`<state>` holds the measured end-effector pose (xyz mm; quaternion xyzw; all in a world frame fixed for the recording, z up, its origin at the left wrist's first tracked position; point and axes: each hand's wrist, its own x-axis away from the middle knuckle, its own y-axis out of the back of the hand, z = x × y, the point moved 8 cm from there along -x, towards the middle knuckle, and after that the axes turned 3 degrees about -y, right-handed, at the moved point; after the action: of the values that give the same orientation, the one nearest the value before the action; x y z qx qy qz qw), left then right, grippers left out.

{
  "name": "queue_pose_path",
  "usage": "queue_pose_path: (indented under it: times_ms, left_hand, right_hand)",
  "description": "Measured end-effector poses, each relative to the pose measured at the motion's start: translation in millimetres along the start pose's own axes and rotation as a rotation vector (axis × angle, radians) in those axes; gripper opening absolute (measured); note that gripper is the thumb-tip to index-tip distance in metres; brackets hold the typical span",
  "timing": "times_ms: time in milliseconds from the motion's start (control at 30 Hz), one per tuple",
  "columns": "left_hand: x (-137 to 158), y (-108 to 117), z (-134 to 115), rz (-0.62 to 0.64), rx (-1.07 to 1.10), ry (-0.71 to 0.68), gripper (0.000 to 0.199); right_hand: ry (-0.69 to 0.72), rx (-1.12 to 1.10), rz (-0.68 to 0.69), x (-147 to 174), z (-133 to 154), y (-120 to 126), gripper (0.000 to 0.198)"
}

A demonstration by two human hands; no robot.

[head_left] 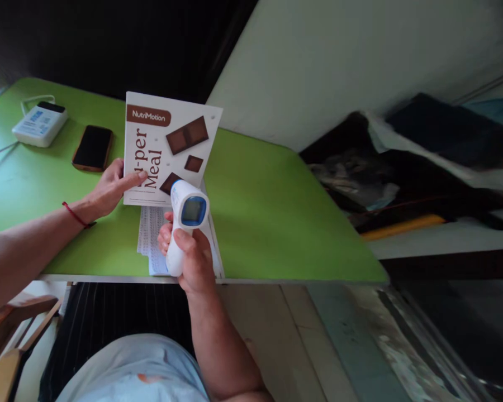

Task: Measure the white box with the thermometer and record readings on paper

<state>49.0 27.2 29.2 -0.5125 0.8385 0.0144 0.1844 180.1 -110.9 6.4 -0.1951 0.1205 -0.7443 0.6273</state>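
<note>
My left hand point(113, 190) grips the lower left edge of a white NutriMotion box point(146, 151) printed with brown chocolate pieces, thumb across its front. The box is held upright above the green table. Wrapped in my right hand point(195, 254) is a white and blue infrared thermometer point(178, 245), its grey screen facing me. The thermometer's top overlaps the box's lower right corner in view; whether they touch I cannot tell. Beneath both hands lie printed papers point(151, 231) at the table's front edge.
On the green table point(276, 212), a black phone point(93, 148) lies left of the box. Farther left sits a white device point(41, 124) with a cable. A pale wall rises behind. Shelves with dark cloth point(448, 128) stand to the right, and a wooden chair point(17, 340) is at lower left.
</note>
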Motion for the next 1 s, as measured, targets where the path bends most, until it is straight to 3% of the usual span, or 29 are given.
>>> queue_pose_path:
  times_ms: [167,367,1000]
  left_hand:
    - [1.4,-4.7,3.7,0.041,0.048,0.051,0.048]
    - [4.5,-4.4,7.0,0.005,0.104,0.110,0.050]
    - [3.4,-8.1,-0.3,0.042,0.100,0.099,0.047]
  right_hand:
    - [-0.037,-0.045,0.012,-9.3,-5.5,0.4,0.046]
    - [-0.052,-0.085,0.008,-9.8,-10.7,1.2,0.046]
    - [-0.040,-0.060,-0.030,-7.8,-12.0,1.6,0.044]
